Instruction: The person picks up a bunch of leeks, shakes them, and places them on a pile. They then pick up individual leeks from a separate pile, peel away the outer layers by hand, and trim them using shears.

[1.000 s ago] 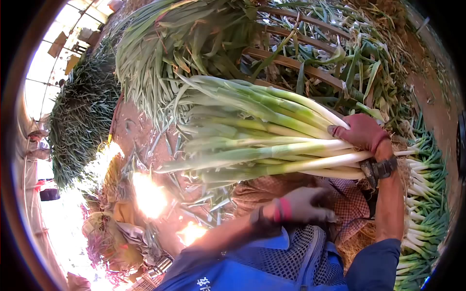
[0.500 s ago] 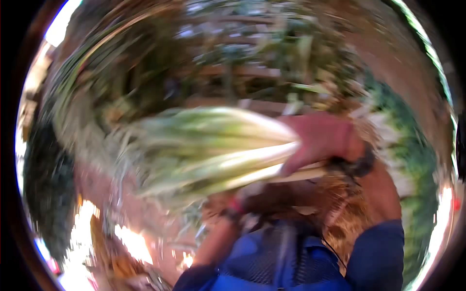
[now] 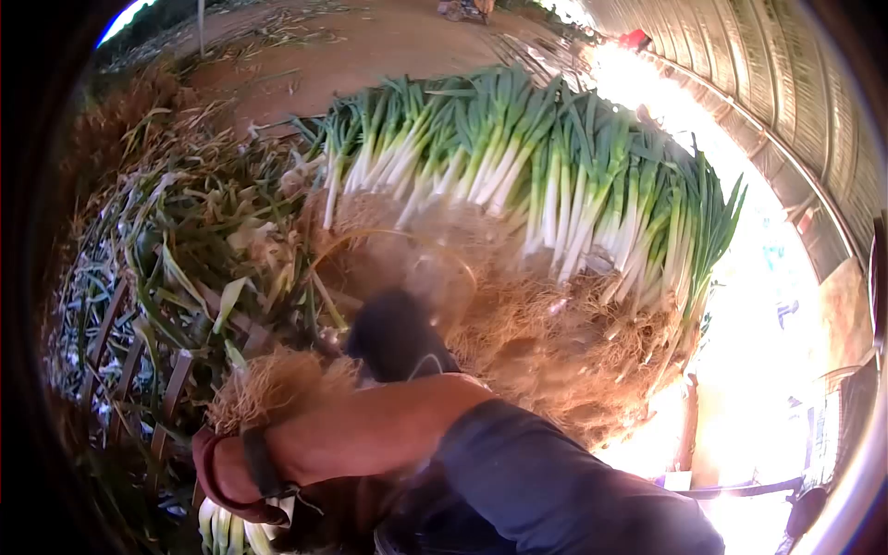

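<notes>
My right hand (image 3: 222, 474), in a maroon glove with a dark band at the wrist, is at the lower left, closed around a bunch of long green onions. The bunch's tangled roots (image 3: 277, 387) show above my forearm, and its pale stalks (image 3: 231, 532) below the glove. Most of my fingers are hidden. My left hand cannot be made out; a dark reddish shape under the forearm is too unclear to name. Beyond my arm, many green onions (image 3: 499, 166) lie in a curved row, green tops outward and roots toward me.
Loose leaves and trimmings (image 3: 176, 250) are heaped on the left over slats. A dark rounded shape (image 3: 398, 333), possibly footwear, is near the middle. Bare ground (image 3: 388, 42) stretches behind the row. A curved ribbed wall (image 3: 777, 92) rises at the right.
The view has swung toward the onion row. The bunch, earlier stretched across the middle, is now at the lower left with my right hand. My left hand has dropped out of clear sight.
</notes>
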Motion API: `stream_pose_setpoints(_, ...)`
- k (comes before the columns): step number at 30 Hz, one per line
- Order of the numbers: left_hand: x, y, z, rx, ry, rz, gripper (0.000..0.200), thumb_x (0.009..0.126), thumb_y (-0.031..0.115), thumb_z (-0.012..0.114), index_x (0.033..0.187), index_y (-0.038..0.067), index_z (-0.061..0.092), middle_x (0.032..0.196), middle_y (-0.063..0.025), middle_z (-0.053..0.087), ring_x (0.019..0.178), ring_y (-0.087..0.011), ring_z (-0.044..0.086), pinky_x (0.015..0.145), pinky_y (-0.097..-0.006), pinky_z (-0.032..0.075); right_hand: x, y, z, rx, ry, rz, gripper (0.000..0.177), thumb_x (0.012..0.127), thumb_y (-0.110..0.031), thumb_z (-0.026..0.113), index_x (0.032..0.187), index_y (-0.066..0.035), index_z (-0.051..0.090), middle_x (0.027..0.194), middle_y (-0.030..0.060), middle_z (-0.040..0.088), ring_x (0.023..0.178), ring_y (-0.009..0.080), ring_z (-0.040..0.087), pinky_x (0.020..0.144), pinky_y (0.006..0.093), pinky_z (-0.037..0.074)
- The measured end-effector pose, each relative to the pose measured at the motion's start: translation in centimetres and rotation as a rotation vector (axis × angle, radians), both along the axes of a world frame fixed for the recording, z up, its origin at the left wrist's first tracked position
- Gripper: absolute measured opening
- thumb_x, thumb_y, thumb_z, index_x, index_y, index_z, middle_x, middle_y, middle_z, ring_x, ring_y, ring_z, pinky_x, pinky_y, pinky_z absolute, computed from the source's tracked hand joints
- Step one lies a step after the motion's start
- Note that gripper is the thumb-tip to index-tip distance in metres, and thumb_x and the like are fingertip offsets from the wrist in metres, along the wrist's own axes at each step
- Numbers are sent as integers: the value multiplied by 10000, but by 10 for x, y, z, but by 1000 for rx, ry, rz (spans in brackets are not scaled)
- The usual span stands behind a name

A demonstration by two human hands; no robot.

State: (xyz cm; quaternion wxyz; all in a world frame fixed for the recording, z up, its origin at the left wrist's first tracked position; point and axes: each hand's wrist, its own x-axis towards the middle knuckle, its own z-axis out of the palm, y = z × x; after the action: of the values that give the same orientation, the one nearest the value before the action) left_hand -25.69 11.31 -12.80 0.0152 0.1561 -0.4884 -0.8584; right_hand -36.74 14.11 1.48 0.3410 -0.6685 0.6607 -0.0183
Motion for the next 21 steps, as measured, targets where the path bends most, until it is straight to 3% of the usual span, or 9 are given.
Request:
stream_pose_setpoints(1,-6,-1,6,-69,-16,8,586,957,312,744,1465,71,577,1369,-85,671,1224,-232,625,1124,-434,466,3,-5,8,84,130,63,511,449,-343,1041,873,-118,869,951,37,804,896,208,707,821,310,544)
stream_pose_setpoints(2,-12,0,11,-151,-34,12,587,955,310,745,1464,70,577,1369,-85,672,1223,-232,626,1123,-434,468,-14,-53,-30,359,-72,223,554,500,-375,1031,986,-160,874,1049,24,809,952,214,704,881,359,543)
stream_pose_setpoints(3,-18,2,20,-241,-46,15,589,953,307,745,1464,69,578,1368,-86,672,1221,-232,627,1122,-434,469,-1,-56,-64,64,182,183,551,618,-479,969,1080,-199,862,1105,7,807,1001,248,712,925,436,537)
stream_pose_setpoints(9,-54,11,92,-622,32,15,595,941,294,751,1462,64,580,1365,-87,674,1209,-235,633,1114,-434,479,-23,89,142,-187,455,83,531,718,-602,852,1078,-212,860,1036,2,810,950,273,734,906,522,527)
stream_pose_setpoints(12,-77,29,147,-787,158,-15,599,935,287,754,1461,61,581,1364,-87,674,1204,-236,636,1110,-435,485,-41,161,192,-351,580,-29,554,700,-618,845,1069,-205,858,1011,18,808,921,258,739,888,546,517)
stream_pose_setpoints(14,-96,48,188,-932,275,-49,601,931,282,756,1461,59,581,1363,-88,675,1200,-236,638,1107,-435,488,-61,199,210,-593,546,-122,471,755,-560,846,945,-129,855,930,50,790,814,272,726,669,466,526)
stream_pose_setpoints(19,-160,132,302,-1454,831,-160,607,921,271,761,1459,54,583,1360,-89,676,1191,-238,643,1100,-435,496,-14,401,242,-896,1112,-1000,637,823,-346,846,1243,90,645,735,66,577,649,214,556,520,317,424)
stream_pose_setpoints(20,-180,157,327,-1597,1016,-178,608,919,269,762,1459,53,584,1360,-89,676,1189,-238,644,1099,-436,498,-27,430,231,-1073,936,-961,907,778,-329,878,1427,140,452,769,73,548,640,185,500,509,310,404)
stream_pose_setpoints(21,-202,187,354,-1760,1256,-182,609,917,266,763,1459,52,584,1359,-89,677,1187,-239,645,1097,-436,500,-29,453,222,-1223,881,-1034,996,726,-332,900,1462,128,410,826,99,576,673,192,532,508,306,435)
